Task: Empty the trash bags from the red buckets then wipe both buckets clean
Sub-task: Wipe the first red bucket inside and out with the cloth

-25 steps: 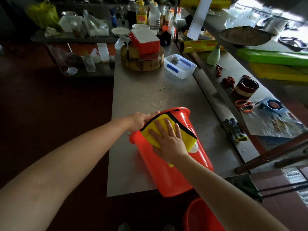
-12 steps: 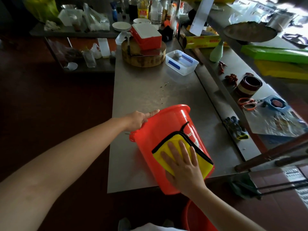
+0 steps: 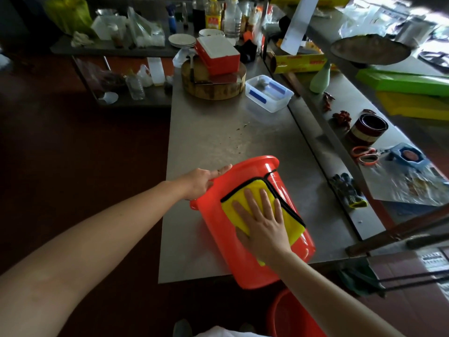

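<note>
A red bucket lies on its side at the near edge of the steel table, its rim pointing away from me and its base hanging over the edge. My left hand grips the bucket's rim on the left. With straight fingers, my right hand presses a yellow cloth with black trim flat against the bucket's upper side. A second red bucket stands on the floor below, partly hidden by my right arm.
Further back on the table are a clear plastic box and a round wooden block with a red-and-white box on it. Scissors, a tin and gloves lie along the shelf to the right. Dark floor spreads to the left.
My right hand slid the cloth down the bucket toward its base, then back up toward the rim. My left hand kept its hold on the rim.
</note>
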